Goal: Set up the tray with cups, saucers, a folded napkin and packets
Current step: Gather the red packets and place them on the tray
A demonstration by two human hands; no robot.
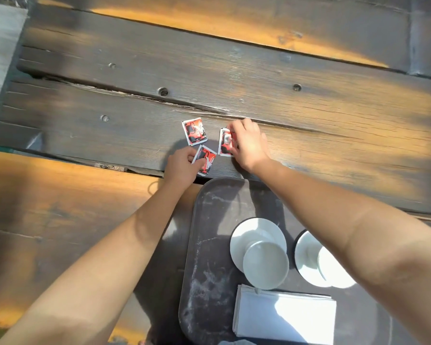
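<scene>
I am pinching a red-and-black square packet (pixel 205 160) in my left hand (pixel 182 166), gripping another packet (pixel 225 143) in my right hand (pixel 249 143).

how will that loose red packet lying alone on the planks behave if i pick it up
The untouched packet looks thin and flat, so it is probably very light and a bit floppy. It lies flush on the wooden table, so lifting likely needs an edge pinch, much as the left hand pinches a second packet. It is unlikely to roll or tip.
</scene>
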